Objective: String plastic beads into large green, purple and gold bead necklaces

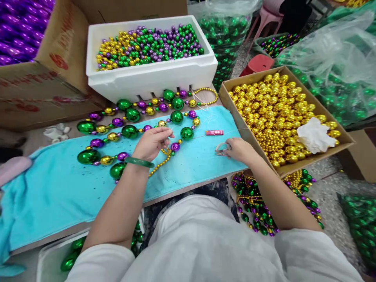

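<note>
My left hand (151, 144), with a green bangle at the wrist, is closed in a pinch on a thin pale thread beside a bead necklace (187, 133). The necklace has large green beads and smaller purple and gold ones, and a tail of small gold beads (160, 166) hangs beside my fingers. My right hand (239, 150) holds a pair of thread snips (222, 152) low over the blue towel (199, 168). Between the hands, a small red and white lighter-like piece (214, 132) lies on the towel. Another bead strand (132, 114) lies farther back.
A white foam box (152, 70) of mixed beads stands behind the towel. At the right is a cardboard tray (255, 137) of gold beads with crumpled white paper (313, 135) on top. A carton (63, 51) of purple beads stands left. Finished-looking strands (258, 211) hang below the tray.
</note>
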`<move>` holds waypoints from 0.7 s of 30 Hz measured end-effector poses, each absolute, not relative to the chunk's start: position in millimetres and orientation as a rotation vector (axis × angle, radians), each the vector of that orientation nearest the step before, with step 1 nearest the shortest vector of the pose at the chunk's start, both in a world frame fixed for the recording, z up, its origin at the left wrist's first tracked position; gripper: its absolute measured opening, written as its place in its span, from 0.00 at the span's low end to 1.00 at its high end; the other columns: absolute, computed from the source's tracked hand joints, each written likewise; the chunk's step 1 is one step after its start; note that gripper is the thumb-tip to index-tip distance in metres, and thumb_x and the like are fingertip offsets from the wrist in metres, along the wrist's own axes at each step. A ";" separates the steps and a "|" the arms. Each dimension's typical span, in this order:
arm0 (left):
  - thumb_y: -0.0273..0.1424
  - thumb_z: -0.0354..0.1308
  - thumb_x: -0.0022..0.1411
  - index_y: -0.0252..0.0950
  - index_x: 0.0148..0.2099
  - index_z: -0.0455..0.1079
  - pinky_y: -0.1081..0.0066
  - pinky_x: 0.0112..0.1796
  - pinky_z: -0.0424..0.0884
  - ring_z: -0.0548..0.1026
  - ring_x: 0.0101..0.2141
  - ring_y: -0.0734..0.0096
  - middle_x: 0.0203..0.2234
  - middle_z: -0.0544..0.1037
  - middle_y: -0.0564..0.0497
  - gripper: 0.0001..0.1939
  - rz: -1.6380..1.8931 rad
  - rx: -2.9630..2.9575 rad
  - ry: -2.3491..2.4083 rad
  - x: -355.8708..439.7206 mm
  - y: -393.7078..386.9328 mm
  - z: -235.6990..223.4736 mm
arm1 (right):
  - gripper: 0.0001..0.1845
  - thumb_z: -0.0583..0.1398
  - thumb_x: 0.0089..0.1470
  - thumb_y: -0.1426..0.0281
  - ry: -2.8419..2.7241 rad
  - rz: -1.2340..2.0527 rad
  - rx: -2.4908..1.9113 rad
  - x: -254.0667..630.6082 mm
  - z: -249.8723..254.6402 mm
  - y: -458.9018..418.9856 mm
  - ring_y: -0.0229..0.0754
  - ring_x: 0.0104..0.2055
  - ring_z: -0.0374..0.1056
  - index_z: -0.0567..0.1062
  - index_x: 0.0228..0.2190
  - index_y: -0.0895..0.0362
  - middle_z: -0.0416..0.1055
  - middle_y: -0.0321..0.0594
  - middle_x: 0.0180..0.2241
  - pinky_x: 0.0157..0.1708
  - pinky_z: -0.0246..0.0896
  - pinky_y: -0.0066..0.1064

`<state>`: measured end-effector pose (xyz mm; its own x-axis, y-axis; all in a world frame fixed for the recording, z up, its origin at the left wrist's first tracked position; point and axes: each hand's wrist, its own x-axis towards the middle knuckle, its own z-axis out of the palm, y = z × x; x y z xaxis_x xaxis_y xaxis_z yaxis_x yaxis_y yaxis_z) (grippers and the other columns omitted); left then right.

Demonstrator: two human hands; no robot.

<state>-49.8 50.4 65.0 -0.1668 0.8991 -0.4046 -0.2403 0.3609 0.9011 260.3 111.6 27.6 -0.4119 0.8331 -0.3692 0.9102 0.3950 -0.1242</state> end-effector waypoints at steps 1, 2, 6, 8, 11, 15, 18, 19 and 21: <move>0.33 0.72 0.40 0.32 0.29 0.73 0.78 0.19 0.61 0.67 0.19 0.81 0.25 0.75 0.51 0.15 1.152 0.649 1.370 -51.4 51.6 65.4 | 0.12 0.59 0.55 0.65 2.426 -0.466 1.516 263.2 21.1 109.4 0.51 0.44 0.67 0.75 0.36 0.61 0.72 0.51 0.38 0.35 0.55 0.35; 0.33 0.72 0.40 0.32 0.29 0.72 0.78 0.19 0.61 0.67 0.19 0.81 0.24 0.75 0.51 0.15 1.162 0.643 1.376 -53.2 52.5 66.1 | 0.11 0.59 0.55 0.65 2.449 -0.480 1.497 265.7 15.6 107.9 0.51 0.43 0.67 0.74 0.34 0.60 0.72 0.50 0.37 0.36 0.55 0.35; 0.34 0.72 0.40 0.32 0.30 0.72 0.78 0.20 0.61 0.67 0.19 0.81 0.24 0.75 0.52 0.16 1.205 0.651 1.414 -58.8 53.4 69.8 | 0.09 0.59 0.54 0.66 2.534 -0.531 1.441 274.2 5.8 106.0 0.50 0.41 0.66 0.72 0.28 0.59 0.70 0.48 0.33 0.36 0.55 0.35; 0.35 0.72 0.40 0.32 0.30 0.72 0.78 0.19 0.60 0.67 0.19 0.81 0.24 0.76 0.51 0.16 1.221 0.669 1.442 -59.8 51.9 70.7 | 0.08 0.60 0.52 0.68 2.573 -0.584 1.444 277.5 6.8 104.7 0.48 0.39 0.66 0.68 0.25 0.58 0.69 0.46 0.31 0.35 0.54 0.34; 0.36 0.72 0.41 0.32 0.30 0.73 0.77 0.22 0.61 0.68 0.21 0.80 0.24 0.76 0.51 0.16 1.255 0.727 1.461 -58.1 48.3 68.9 | 0.09 0.58 0.52 0.69 2.651 -0.895 1.602 276.6 13.5 99.2 0.43 0.33 0.64 0.62 0.24 0.56 0.66 0.41 0.27 0.32 0.53 0.32; 0.37 0.71 0.42 0.33 0.28 0.74 0.76 0.25 0.63 0.69 0.23 0.78 0.23 0.76 0.51 0.15 1.310 0.788 1.450 -51.6 44.5 61.4 | 0.10 0.58 0.52 0.64 2.547 -1.934 1.789 252.6 28.2 85.5 0.36 0.25 0.63 0.61 0.32 0.54 0.69 0.36 0.29 0.25 0.53 0.28; 0.38 0.71 0.42 0.34 0.28 0.74 0.75 0.24 0.62 0.69 0.24 0.77 0.24 0.76 0.51 0.14 1.337 0.805 1.459 -45.2 42.9 55.9 | 0.20 0.63 0.46 0.63 2.278 -2.490 1.645 220.6 39.0 74.3 0.33 0.22 0.59 0.64 0.40 0.55 0.71 0.34 0.28 0.20 0.49 0.25; 0.38 0.71 0.42 0.34 0.28 0.75 0.75 0.24 0.62 0.69 0.24 0.77 0.24 0.77 0.50 0.14 1.346 0.815 1.462 -43.0 42.3 54.6 | 0.21 0.64 0.45 0.62 2.142 -2.620 1.572 209.6 41.6 71.3 0.32 0.20 0.57 0.66 0.40 0.56 0.72 0.35 0.27 0.19 0.47 0.25; 0.36 0.70 0.43 0.34 0.29 0.75 0.75 0.25 0.63 0.70 0.26 0.76 0.27 0.77 0.49 0.13 1.373 0.838 1.451 -38.8 40.8 53.2 | 0.23 0.65 0.44 0.56 1.827 -2.854 1.418 189.9 45.0 67.1 0.31 0.18 0.55 0.70 0.37 0.59 0.73 0.39 0.26 0.16 0.41 0.25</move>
<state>-38.8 40.8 53.2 -0.3276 0.9291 -0.1719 -0.1205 0.1394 0.9829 189.9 67.1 45.0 -0.5846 0.7513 -0.3063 -0.0364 -0.4014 -0.9152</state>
